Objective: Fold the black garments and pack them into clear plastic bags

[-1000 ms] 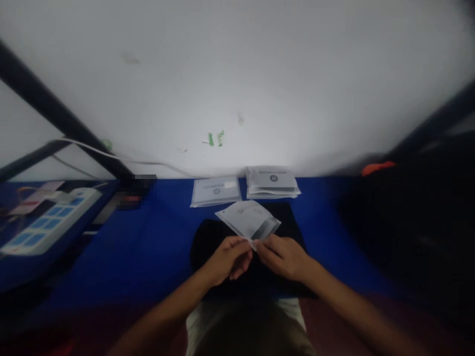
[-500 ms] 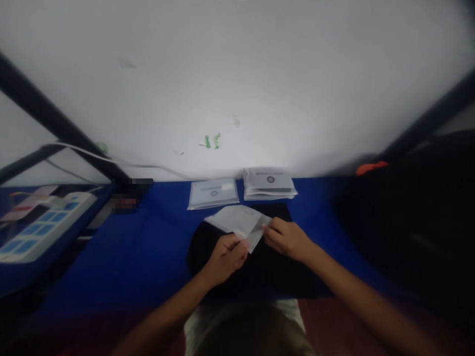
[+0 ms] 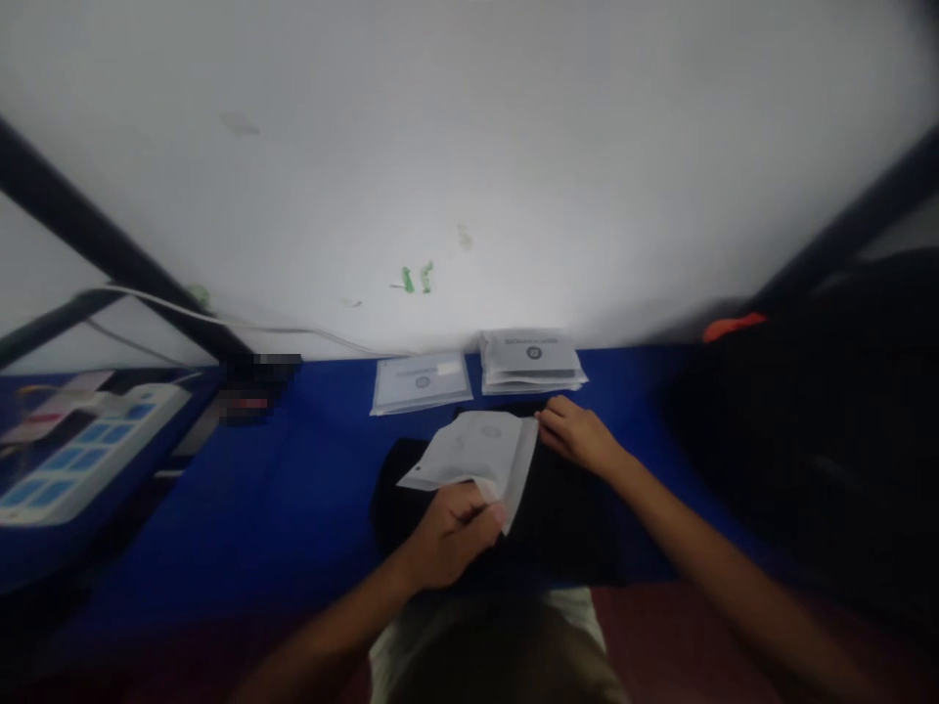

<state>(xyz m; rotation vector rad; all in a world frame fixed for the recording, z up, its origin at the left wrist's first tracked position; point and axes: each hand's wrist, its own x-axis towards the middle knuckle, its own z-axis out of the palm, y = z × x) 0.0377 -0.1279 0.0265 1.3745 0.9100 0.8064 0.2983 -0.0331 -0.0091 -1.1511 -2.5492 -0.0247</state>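
Note:
A frosted plastic bag (image 3: 473,445) is held just above a dark cloth-like item (image 3: 564,518) on the blue table. My left hand (image 3: 459,533) grips the bag's near corner between thumb and fingers. At the bag's far right corner, my right hand (image 3: 579,435) has its fingers pinched on the edge. The bag's right edge is stretched between both hands. Behind it lie a flat frosted bag (image 3: 422,383) with a round mark and, to its right, a small stack of similar bags (image 3: 533,362) with dark printing.
On the left stands a white power strip (image 3: 95,445) with blue panels. A white cable (image 3: 293,330) runs along the wall. A large black object (image 3: 822,440) with an orange patch (image 3: 734,327) takes up the right side. Dark frame bars slope down on both sides.
My right hand has moved away from my left, up along the bag's edge to its far corner. The bag has swung flatter, with its right edge now drawn straight. My left hand keeps its grip.

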